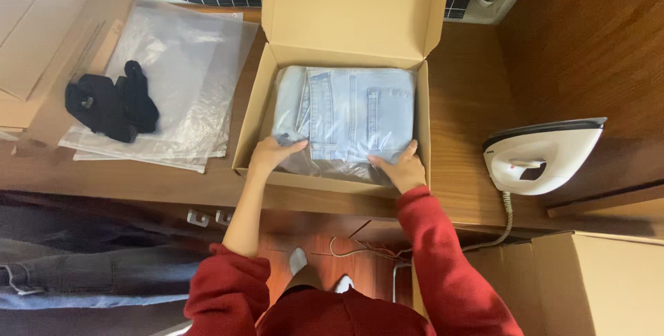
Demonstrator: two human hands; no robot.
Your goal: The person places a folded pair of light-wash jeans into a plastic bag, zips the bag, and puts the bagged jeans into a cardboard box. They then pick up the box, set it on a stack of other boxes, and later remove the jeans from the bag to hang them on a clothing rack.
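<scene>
A folded pair of pale blue denim jeans sealed in a clear plastic bag (349,115) lies flat inside an open brown cardboard mailer box (250,122), filling most of its floor, with the box lid standing up at the far side. The left hand (271,152) rests on the bag's near left corner, fingers curled loosely onto the plastic and pinching a bit of it. The right hand (399,167) lies on the near right corner with fingers spread and flat, pressing the bag rather than grasping it. Both arms wear red sleeves, the left one pushed up. The box sits on a brown wooden tabletop (467,94). To its left lies a stack of clear plastic bags (183,66) with a bundle of black cloth (114,103) on top, and beyond that flat cardboard sheets (41,25). To the right, well apart from the box, a white electric iron (543,156) stands on the table, its cord hanging off the edge.
</scene>
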